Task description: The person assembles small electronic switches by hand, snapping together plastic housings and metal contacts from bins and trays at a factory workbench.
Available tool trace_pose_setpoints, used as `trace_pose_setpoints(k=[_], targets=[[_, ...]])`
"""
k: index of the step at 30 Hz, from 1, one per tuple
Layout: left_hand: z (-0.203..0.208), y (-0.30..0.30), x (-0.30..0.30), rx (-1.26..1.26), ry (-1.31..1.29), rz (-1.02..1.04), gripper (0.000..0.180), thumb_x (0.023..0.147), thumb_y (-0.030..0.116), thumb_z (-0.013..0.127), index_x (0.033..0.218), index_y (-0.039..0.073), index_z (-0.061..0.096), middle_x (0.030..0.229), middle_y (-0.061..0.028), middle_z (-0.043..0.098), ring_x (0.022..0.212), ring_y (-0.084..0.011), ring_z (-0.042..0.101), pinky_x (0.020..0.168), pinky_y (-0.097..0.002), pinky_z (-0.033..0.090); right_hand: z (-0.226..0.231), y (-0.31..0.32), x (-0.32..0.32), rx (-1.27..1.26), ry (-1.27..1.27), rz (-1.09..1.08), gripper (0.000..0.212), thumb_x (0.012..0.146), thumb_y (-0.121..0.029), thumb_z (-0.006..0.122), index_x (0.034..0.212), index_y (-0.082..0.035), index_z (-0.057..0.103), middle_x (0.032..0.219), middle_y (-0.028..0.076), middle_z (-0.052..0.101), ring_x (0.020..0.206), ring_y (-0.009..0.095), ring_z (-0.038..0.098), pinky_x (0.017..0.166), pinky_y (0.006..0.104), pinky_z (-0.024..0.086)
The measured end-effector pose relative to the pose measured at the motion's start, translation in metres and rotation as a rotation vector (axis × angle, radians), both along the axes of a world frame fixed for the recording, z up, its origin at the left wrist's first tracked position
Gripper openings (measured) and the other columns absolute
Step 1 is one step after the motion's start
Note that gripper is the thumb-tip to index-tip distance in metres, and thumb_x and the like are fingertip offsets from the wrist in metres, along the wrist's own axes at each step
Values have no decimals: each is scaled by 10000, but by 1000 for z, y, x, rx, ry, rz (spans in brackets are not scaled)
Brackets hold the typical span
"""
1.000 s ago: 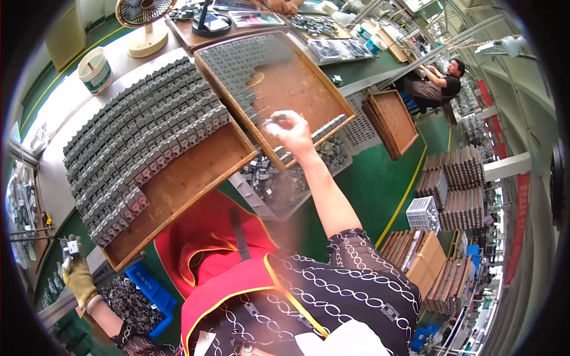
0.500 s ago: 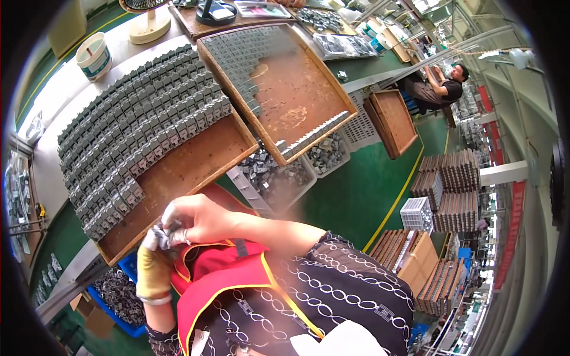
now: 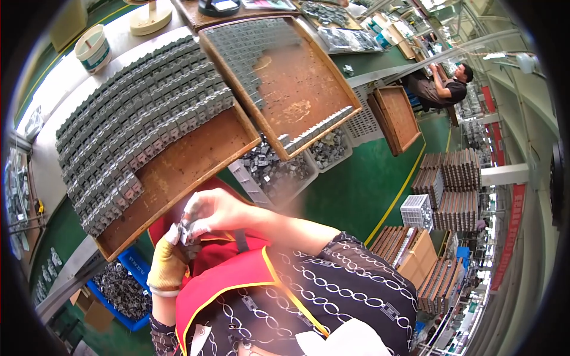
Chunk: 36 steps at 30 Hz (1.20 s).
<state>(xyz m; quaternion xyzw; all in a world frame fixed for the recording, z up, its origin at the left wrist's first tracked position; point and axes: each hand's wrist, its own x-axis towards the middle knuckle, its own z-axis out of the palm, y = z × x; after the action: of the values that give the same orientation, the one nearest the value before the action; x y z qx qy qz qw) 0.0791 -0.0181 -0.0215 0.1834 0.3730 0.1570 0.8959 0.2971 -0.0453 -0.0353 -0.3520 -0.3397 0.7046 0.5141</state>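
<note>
My left hand (image 3: 168,261), in a yellow glove with pale fingertips, is closed at the front of my red apron (image 3: 228,277). Against it, fingers bent in a pinch, is my right hand (image 3: 215,211), bare but for white coverings on the fingertips. Between the two sets of fingertips sits a small grey metal part (image 3: 186,231), mostly hidden by them. Just beyond the hands lies a wooden tray (image 3: 196,155) with packed rows of grey block-shaped parts (image 3: 139,110). Its near right portion shows bare brown wood.
A second wooden tray (image 3: 297,95), partly filled with grey parts, overlaps the first at the right. Bins of loose metal parts (image 3: 267,169) stand below it. A blue crate (image 3: 133,267) of dark parts is at lower left. A co-worker (image 3: 442,86) sits far right.
Both hands have moved slightly right, still together at the small part. My right fingers have lifted and straightened a little. The view has shifted slightly.
</note>
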Motion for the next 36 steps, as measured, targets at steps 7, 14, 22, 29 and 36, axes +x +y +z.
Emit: trace_pose_setpoints(k=[7, 14, 22, 29, 36], targets=[[-14, 11, 5, 79, -372, -62, 366, 999, 272, 590, 1192, -36, 631, 1149, -87, 687, 1045, -189, 643, 935, -337, 498, 38, -2, 23, -63, -560, 82, 229, 937, -6, 657, 1159, 19, 705, 1110, 106, 739, 1027, 184, 696, 944, 327, 553], [18, 6, -9, 192, 20, -35, 349, 983, 287, 630, 1146, -17, 676, 1078, -94, 713, 952, -196, 677, 906, -342, 520, 20, -7, 16, 77, -545, 33, 198, 868, 99, 709, 1060, 54, 720, 1040, 99, 720, 987, 163, 690, 886, 296, 575], [27, 10, -22, 107, -101, -155, 358, 969, 290, 658, 1145, -21, 681, 997, -92, 704, 846, -180, 657, 793, -325, 526, 0, -17, 10, -114, -218, -12, 249, 860, 97, 715, 1100, 32, 702, 1069, 104, 731, 974, 175, 705, 884, 318, 589], [22, 3, -24, 149, -55, -165, 412, 954, 367, 619, 1088, -13, 705, 843, -81, 726, 615, -152, 684, 552, -236, 519, 26, -3, 16, -187, -249, 151, 243, 928, -15, 678, 1168, 27, 677, 1063, 109, 734, 962, 173, 710, 873, 309, 586], [12, 6, -31, 234, 10, -197, 422, 957, 367, 605, 1123, -10, 697, 903, -103, 736, 689, -150, 699, 520, -226, 469, 38, -8, 9, -51, -483, 123, 229, 870, 56, 733, 1098, 60, 708, 1067, 123, 736, 966, 179, 713, 885, 318, 594]])
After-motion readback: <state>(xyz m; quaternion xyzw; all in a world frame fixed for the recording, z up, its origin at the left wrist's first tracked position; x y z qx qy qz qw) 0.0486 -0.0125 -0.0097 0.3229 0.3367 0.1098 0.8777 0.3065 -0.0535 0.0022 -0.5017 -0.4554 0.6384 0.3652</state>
